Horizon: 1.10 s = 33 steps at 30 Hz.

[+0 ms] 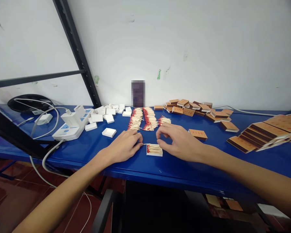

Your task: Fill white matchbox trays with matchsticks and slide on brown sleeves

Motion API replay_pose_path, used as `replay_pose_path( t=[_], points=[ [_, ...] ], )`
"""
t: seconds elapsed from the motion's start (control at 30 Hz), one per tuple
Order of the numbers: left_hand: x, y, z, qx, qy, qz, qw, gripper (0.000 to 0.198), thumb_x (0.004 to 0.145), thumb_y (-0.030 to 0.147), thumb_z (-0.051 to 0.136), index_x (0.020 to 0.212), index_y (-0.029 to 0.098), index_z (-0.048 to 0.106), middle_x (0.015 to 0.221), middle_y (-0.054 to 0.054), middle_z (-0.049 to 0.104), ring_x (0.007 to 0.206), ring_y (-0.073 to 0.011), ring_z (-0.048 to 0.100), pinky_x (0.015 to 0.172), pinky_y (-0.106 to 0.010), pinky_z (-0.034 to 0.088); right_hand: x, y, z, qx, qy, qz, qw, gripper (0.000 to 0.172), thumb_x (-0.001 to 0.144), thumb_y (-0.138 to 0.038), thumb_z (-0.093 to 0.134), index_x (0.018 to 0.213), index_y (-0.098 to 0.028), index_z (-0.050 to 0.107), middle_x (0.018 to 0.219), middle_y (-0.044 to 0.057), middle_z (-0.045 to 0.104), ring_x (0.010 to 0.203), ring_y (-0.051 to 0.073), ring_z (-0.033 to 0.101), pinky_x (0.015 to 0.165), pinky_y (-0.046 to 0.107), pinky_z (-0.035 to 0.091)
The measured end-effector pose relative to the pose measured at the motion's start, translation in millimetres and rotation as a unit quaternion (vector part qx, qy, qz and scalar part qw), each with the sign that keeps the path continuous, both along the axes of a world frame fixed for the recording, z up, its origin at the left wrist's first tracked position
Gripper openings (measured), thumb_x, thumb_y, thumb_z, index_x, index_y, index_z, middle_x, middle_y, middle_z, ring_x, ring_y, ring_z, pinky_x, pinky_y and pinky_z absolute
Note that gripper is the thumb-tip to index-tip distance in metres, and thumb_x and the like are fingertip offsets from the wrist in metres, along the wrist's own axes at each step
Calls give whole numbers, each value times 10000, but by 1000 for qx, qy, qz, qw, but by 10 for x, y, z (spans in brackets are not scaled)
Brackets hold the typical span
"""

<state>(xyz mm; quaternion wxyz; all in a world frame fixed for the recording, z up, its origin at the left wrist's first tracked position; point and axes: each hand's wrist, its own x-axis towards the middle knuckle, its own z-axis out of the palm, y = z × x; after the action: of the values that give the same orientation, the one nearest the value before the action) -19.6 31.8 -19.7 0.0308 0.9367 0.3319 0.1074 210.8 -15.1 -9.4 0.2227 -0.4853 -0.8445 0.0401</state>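
Note:
A small white matchbox tray (154,150) filled with red-tipped matches lies on the blue table (140,165) between my hands. My left hand (124,146) rests left of it, fingers curled, fingertips pinching a single match by the tray's left edge. My right hand (178,140) sits just right of the tray, fingers bent and close together at its upper right corner. Behind the tray lie piles of loose matches (145,119). One orange matchbox sleeve (198,134) lies right of my right hand.
Several empty white trays (106,117) lie at the back left beside a white power strip (71,126) with cables. A heap of orange sleeves (196,110) is at the back, stacked rows of sleeves (264,132) at the right. A black diagonal frame bar (77,51) crosses left.

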Motion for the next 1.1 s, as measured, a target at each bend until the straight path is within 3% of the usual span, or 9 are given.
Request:
replay_pose_path(
  t=[0.17,0.3,0.4,0.5,0.63,0.9,1.0,1.1],
  points=[
    [79,-50,119,23,-45,-10,999,193,1002,288,412,956,180,565,961,-52,589,922,-205,537,818,-346,423,-34,43,35,4,1,22,1000,176,903,-329,540,1006,-202,606,855,30,615,747,170,546,654,281,355],
    [124,-73,194,23,-62,-37,997,221,1012,320,389,966,188,560,961,-52,586,916,-198,541,836,-344,427,-49,51,-13,66,-58,42,995,203,965,-281,453,886,-188,614,871,58,657,780,186,573,684,307,330],
    [8,102,194,49,-55,-18,997,264,1024,331,345,1056,189,565,1024,-70,585,972,-213,535,865,-364,425,-35,11,-64,74,-73,42,994,209,963,-233,438,852,-186,608,843,48,662,761,177,576,693,315,315],
    [-204,389,173,109,-4,42,993,264,1004,263,360,1113,175,584,1004,-95,563,944,-233,517,847,-384,424,-8,-28,-97,35,-61,27,997,195,951,-283,473,856,-196,619,838,39,658,734,171,569,692,314,320],
    [-341,618,148,130,50,19,990,270,981,230,402,1141,214,619,1038,-98,546,950,-233,505,830,-366,416,27,-3,-83,13,-35,-2,999,225,949,-337,468,874,-197,628,845,47,657,744,183,567,697,315,350],
    [-172,662,111,178,114,-38,977,298,996,268,395,1007,209,687,1004,-108,557,959,-248,499,844,-383,390,-23,211,-38,-24,-37,23,999,175,935,-269,461,920,-201,621,800,35,645,726,173,565,638,284,356],
    [-214,663,135,171,78,-40,981,259,982,264,433,970,209,685,1000,-103,552,957,-241,498,852,-381,398,-113,359,-15,-52,-65,45,996,170,920,-241,493,1019,-197,625,804,40,661,713,174,570,617,278,353],
    [-213,523,190,142,-13,-28,989,206,965,271,479,954,214,676,1013,-86,550,961,-224,505,868,-375,417,-226,524,-6,-49,-87,58,993,191,909,-219,504,1053,-191,627,845,58,676,720,178,577,594,273,334]
  ],
)
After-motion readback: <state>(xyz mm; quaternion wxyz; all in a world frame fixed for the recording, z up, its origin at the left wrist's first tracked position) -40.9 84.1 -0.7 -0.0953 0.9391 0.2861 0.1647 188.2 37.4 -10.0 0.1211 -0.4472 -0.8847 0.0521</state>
